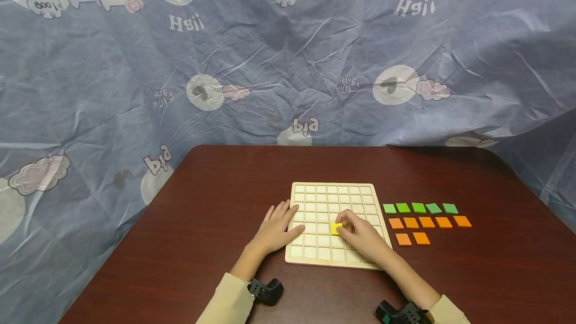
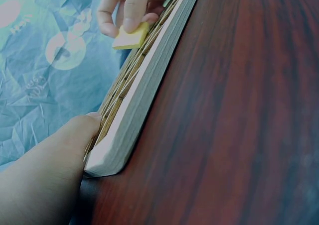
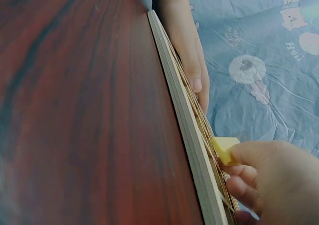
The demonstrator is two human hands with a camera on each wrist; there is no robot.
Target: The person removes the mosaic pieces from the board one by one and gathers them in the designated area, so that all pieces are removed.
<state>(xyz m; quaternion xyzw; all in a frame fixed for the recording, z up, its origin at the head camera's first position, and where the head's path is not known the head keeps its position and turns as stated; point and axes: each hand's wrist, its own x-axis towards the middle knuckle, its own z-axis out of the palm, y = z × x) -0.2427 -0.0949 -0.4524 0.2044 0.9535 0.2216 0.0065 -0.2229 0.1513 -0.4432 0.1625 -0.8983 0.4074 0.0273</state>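
A pale wooden grid board (image 1: 333, 265) with square cells lies on the dark table. My left hand (image 1: 275, 231) rests at the board's left edge, fingers straight and thumb over the outer cells. Close over the board, right of its middle, my right hand (image 1: 363, 236) pinches a yellow square tile (image 1: 335, 228) between thumb and fingers. Both wrist views show the yellow tile (image 2: 130, 37) tilted above the cells, its near edge free of the fingers. In the right wrist view the right thumb presses on the tile (image 3: 225, 149).
Right of the board lie a row of green tiles (image 1: 418, 208), a row of orange tiles (image 1: 426, 222) and two more orange tiles (image 1: 421, 238) nearer. The brown table (image 1: 216, 214) ends at a patterned blue-grey cloth (image 1: 270, 54) hanging behind it.
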